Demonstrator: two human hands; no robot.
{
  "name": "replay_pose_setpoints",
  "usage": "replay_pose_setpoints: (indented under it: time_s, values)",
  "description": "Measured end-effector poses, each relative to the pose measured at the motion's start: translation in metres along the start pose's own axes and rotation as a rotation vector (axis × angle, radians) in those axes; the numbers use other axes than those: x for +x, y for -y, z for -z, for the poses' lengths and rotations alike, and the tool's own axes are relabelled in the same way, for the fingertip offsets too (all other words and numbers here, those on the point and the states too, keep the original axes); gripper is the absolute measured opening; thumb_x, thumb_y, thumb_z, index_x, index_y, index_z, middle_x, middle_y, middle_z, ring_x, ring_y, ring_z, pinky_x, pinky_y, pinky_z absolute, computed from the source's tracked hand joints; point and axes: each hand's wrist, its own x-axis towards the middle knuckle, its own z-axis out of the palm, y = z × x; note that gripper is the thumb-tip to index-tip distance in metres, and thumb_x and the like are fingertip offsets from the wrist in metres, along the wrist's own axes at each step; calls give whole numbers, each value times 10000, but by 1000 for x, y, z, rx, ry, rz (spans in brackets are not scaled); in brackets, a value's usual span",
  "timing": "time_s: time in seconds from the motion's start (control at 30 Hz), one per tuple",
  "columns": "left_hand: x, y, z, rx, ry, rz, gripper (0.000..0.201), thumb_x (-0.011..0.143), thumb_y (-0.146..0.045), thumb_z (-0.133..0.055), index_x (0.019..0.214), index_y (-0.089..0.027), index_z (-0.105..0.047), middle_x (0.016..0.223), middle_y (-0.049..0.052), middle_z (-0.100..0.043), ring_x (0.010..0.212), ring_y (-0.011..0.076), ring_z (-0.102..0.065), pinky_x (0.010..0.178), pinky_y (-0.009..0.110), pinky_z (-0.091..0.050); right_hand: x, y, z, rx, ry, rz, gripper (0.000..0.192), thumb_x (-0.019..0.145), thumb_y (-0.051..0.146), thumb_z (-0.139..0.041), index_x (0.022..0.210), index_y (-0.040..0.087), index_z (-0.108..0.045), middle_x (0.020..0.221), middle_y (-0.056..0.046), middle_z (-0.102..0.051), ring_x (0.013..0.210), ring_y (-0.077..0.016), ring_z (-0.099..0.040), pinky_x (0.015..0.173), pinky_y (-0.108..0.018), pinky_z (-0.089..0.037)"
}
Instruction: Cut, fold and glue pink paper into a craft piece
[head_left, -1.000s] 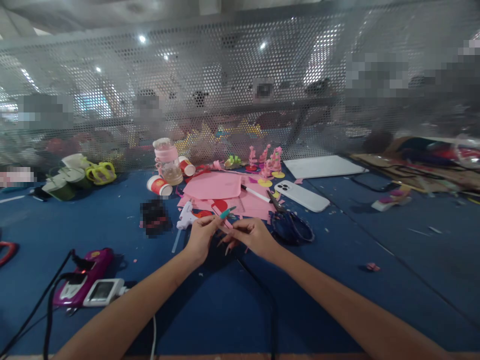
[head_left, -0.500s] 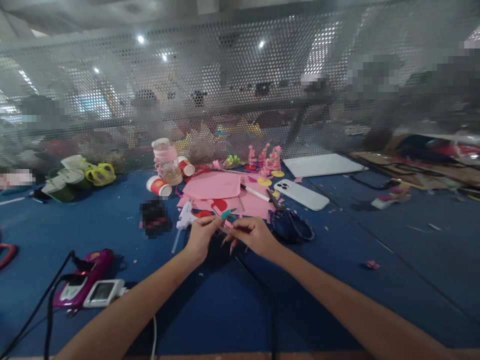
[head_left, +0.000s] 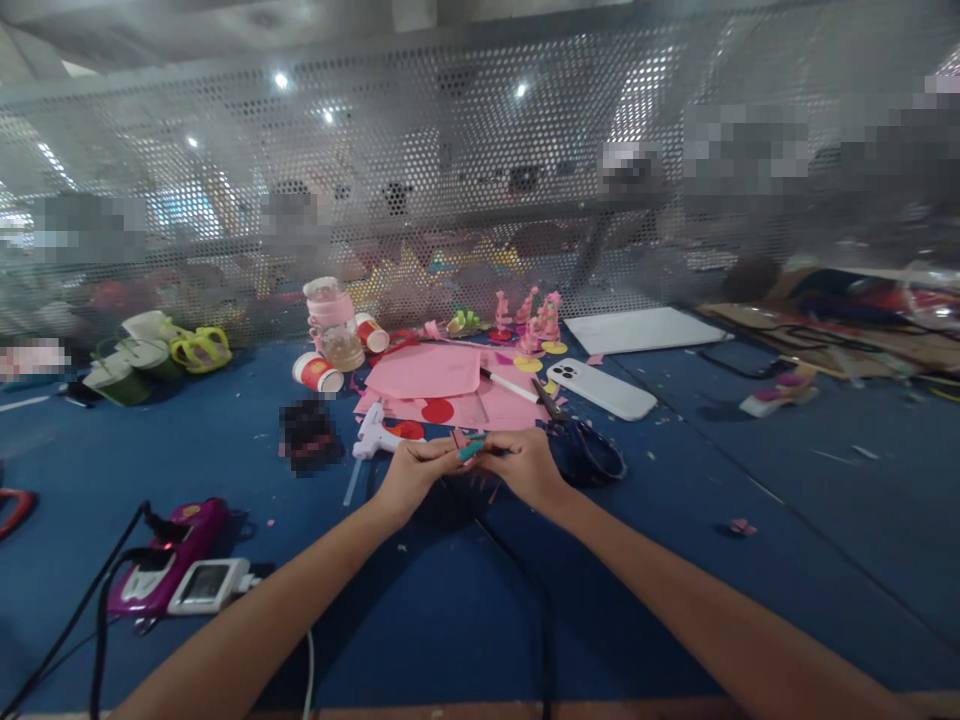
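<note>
Where both sets of fingertips meet, a small pink paper strip [head_left: 459, 440], pinched low over the blue surface [head_left: 675, 520] just in front of the pink sheets [head_left: 450, 385]. Left hand [head_left: 416, 470] closed on one end, right hand [head_left: 525, 462] closed on the other, teal nails touching at the middle. Scissors [head_left: 581, 445] just beside the right hand, white phone [head_left: 602, 389] beyond, white glue gun [head_left: 375, 435] near the left.

My table [head_left: 750, 560] is matt blue cloth, felt-like. Near its far edge: flat pink paper sheets [head_left: 427, 372], matt; smooth glossy white plastic phone [head_left: 602, 389]; dark plastic-handled scissors [head_left: 577, 440] w/ metal blades. Behind table, perforated metal screen [head_left: 480, 180].
</note>
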Motion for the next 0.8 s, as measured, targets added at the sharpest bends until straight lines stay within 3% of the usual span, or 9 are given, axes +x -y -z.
replay_pose_setpoints:
  time_s: [0.17, 0.43, 0.57, 0.73, 0.8]
  values:
    - [-1, -2, -1, 40, -40, -37, 136, 556, -291, -716, 550, -156, -703, 551, 19, -660, 507, 104, -540, 541, 216, -430, 1, 6, -4, 219, 117, -198, 277, 594, 437, -674, 530, 170, -642, 468, 2, -612, 377, -126, -538, 385, -232, -441]
    - [-1, -2, 0, 69, -187, -18, 89, 540, -233, -708, 545, -145, -698, 443, -20, -588, 409, 53, -418, 427, 183, -324, 0, 7, -11, 354, 158, -289, 288, 573, 420, -699, 639, 145, -643, 613, -20, -664, 442, -119, -586, 437, -225, -477]
    - [0, -1, 0, 9, -224, 13, 121, 508, -242, -716, 480, -137, -663, 421, -25, -565, 395, 54, -420, 400, 178, -317, -2, 11, -13, 342, 176, -362, 318, 613, 457, -659, 607, 145, -601, 596, -32, -656, 448, -137, -602, 317, -182, -396]
    - [0, 1, -1, -42, -268, 17, 131, 450, -225, -744, 531, -141, -685, 476, 0, -614, 430, 87, -485, 435, 203, -385, -2, 14, -14, 403, 189, -367, 345, 565, 465, -689, 661, 142, -613, 595, -14, -651, 442, -120, -595, 369, -191, -442]
    - [0, 1, -1, -62, -290, 21, 161, 418, -206, -755, 555, -148, -695, 562, 26, -661, 480, 114, -531, 467, 222, -419, -2, 14, -14, 387, 199, -371, 364, 574, 467, -682, 715, 136, -628, 604, -21, -656, 440, -122, -596, 328, -171, -401]
